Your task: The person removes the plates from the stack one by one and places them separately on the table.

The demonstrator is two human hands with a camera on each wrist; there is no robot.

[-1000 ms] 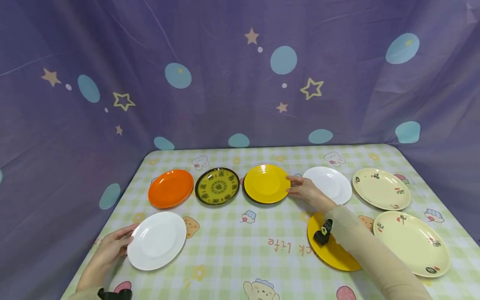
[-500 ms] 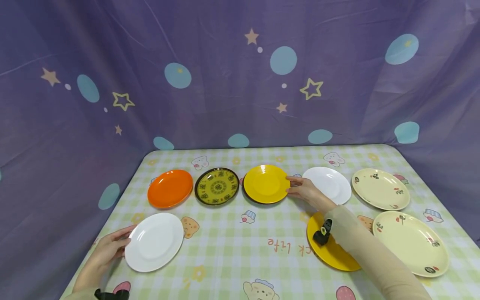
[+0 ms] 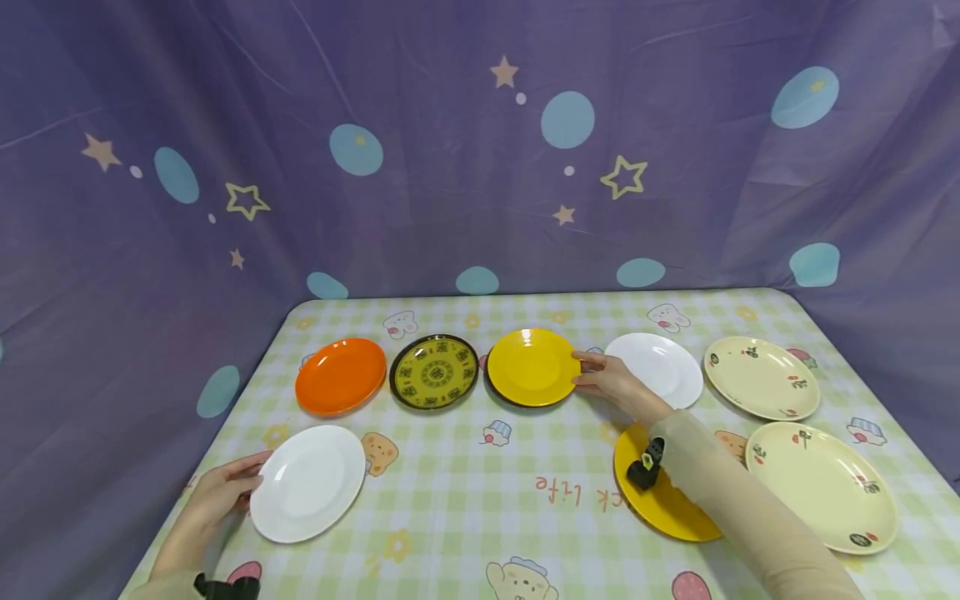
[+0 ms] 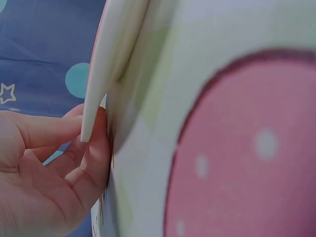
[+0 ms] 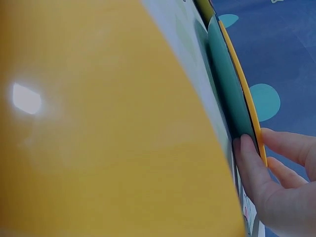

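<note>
At the left front of the table, my left hand (image 3: 213, 500) holds a round white plate (image 3: 307, 483) by its left rim. In the left wrist view the thumb lies over the rim of that plate (image 4: 94, 106) and curled fingers sit beneath it. My right hand (image 3: 615, 385) grips the right rim of a small yellow plate (image 3: 532, 367) at the back middle. Under this plate lies a dark-rimmed plate (image 3: 501, 397); its green underside (image 5: 229, 84) shows in the right wrist view, with fingertips (image 5: 247, 145) against it and others on the yellow rim.
An orange plate (image 3: 341, 377) and a dark-rimmed patterned plate (image 3: 435, 372) stand at the back left. Another white plate (image 3: 660, 367) and two cream plates (image 3: 763, 377) lie to the right. Below my right forearm is a larger yellow plate (image 3: 660, 504). A checked cloth (image 3: 450, 517) covers the table.
My left hand and the white plate have shifted slightly left and toward me, then stayed nearly still. My right hand and the plates at its fingers have not visibly moved.
</note>
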